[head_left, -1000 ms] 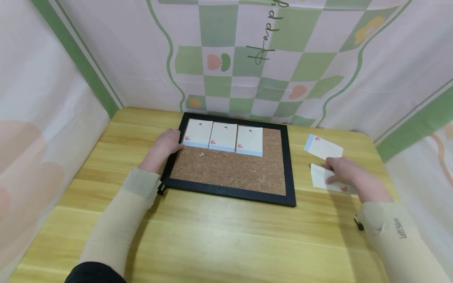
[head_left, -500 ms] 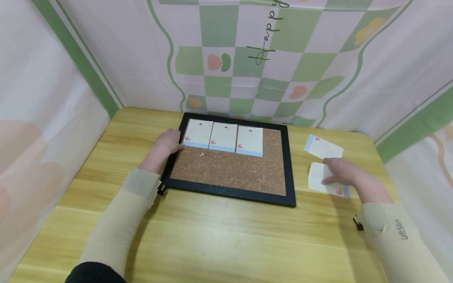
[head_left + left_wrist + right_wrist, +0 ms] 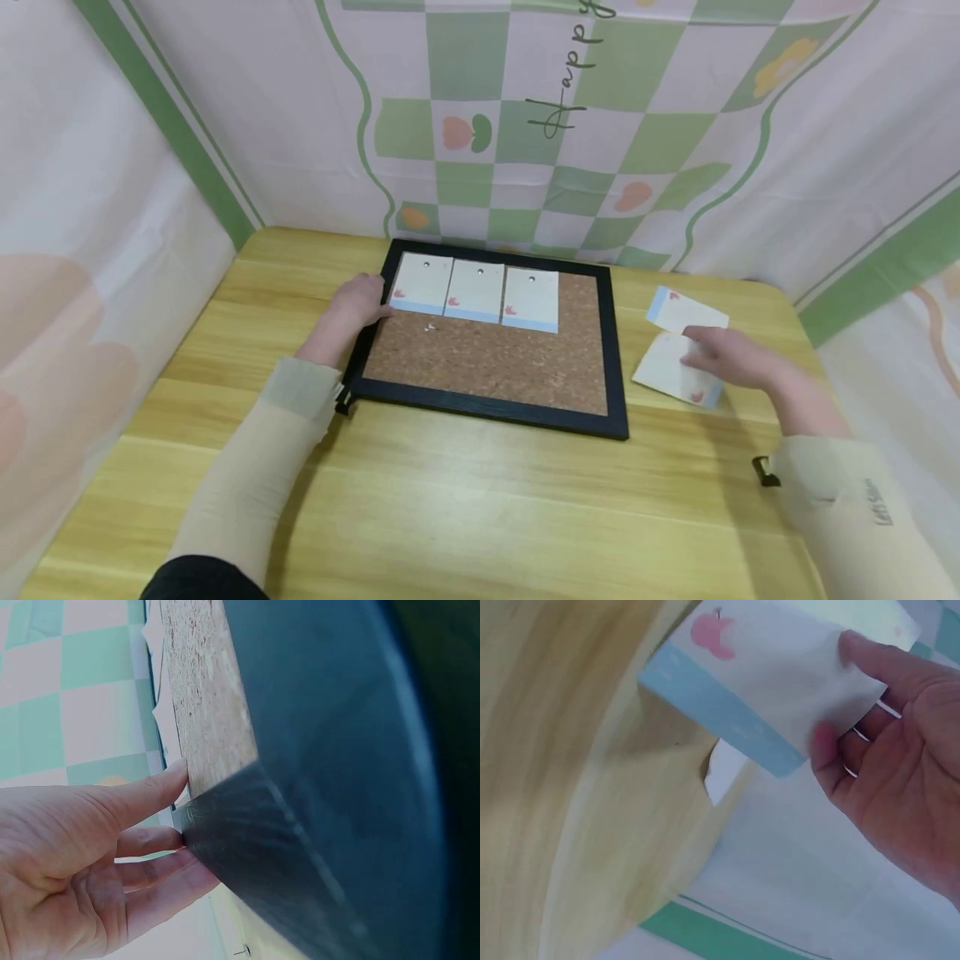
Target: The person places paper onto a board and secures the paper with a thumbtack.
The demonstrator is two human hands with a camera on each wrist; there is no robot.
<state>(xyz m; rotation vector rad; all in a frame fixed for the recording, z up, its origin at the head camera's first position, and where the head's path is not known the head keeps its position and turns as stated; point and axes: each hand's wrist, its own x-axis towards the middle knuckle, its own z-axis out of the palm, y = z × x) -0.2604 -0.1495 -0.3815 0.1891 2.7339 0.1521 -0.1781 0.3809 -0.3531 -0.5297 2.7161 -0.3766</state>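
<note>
A black-framed corkboard (image 3: pixel 480 354) lies on the table. Three white cards with blue lower bands, the leftmost card (image 3: pixel 420 283) among them, are pinned in a row along its top. My left hand (image 3: pixel 352 304) holds the board's left side, thumb over the frame (image 3: pixel 240 825) and fingers at its outer edge. To the right of the board, my right hand (image 3: pixel 731 354) pinches a matching white card (image 3: pixel 772 667) between thumb and fingers, slightly bent and tilted. Behind it lies another white card (image 3: pixel 692 312) on the table.
Small whitish bits (image 3: pixel 431 327) sit on the cork below the pinned cards; too small to name. A pin (image 3: pixel 244 950) shows beyond the frame in the left wrist view. A patterned cloth (image 3: pixel 525 125) rises behind the wooden table (image 3: pixel 480 500).
The card in my right hand has shifted left and turned, showing more of its face. My right forearm has swung slightly rightward. My left hand stays on the board.
</note>
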